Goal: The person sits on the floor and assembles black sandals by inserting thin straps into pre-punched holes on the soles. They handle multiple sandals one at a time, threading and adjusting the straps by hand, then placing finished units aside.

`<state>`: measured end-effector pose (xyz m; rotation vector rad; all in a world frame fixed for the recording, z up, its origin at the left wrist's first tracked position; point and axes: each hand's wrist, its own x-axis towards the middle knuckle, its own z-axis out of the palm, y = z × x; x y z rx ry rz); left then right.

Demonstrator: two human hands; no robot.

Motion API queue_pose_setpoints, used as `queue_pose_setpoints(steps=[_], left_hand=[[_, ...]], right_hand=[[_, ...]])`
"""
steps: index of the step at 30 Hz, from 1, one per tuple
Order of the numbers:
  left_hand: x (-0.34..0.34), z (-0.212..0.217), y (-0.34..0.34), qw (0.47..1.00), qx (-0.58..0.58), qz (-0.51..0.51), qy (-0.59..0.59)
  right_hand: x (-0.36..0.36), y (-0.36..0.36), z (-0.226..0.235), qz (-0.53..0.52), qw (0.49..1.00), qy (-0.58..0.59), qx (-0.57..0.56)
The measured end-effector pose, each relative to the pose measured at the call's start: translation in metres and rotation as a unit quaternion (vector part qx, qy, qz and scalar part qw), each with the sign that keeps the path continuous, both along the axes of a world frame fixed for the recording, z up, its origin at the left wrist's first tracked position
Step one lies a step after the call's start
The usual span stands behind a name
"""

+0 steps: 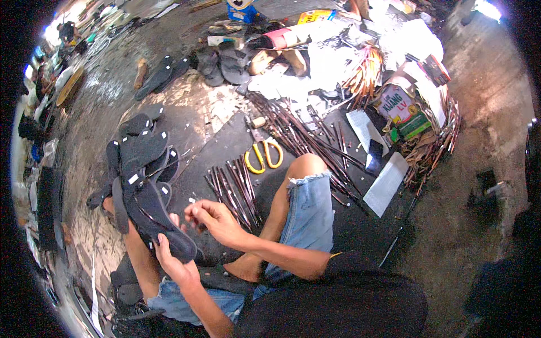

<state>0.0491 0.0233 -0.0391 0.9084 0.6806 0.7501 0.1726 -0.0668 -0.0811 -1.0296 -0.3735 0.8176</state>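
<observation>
Whatever is pinched by the right hand [217, 221] is too small to tell, and the left hand's [174, 265] fingers are hidden behind the dark sandal sole [160, 217].

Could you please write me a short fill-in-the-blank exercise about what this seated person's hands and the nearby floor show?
1. The left hand grips a dark flat rubber ____ sole.
2. The scissors lying on the floor have ____ handles.
3. The right hand pinches something small just above the sole held by the ____ hand.
4. The person wears frayed blue ____ shorts.

Missing words: sandal; yellow; left; denim

Scissors [265, 156] seemingly right of sole pile [138, 163]
</observation>
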Motion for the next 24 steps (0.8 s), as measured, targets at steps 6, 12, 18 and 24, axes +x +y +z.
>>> queue_pose_setpoints(steps=[6,12,18,24], left_hand=[[-0.002,-0.004,-0.014,0.987,-0.084,-0.137,-0.027],[-0.007,-0.002,-0.019,0.986,-0.078,-0.15,-0.015],[-0.003,0.005,-0.025,0.987,-0.08,-0.139,-0.026],[0.01,0.03,-0.037,0.997,-0.041,-0.066,-0.006]], right_hand=[[-0.014,-0.02,-0.037,0.213,0.94,0.244,0.111],[-0.004,-0.027,-0.031,0.237,0.946,0.179,0.127],[0.002,-0.026,-0.039,0.22,0.968,0.11,0.05],[0.011,-0.031,-0.007,0.208,0.969,0.128,-0.029]])
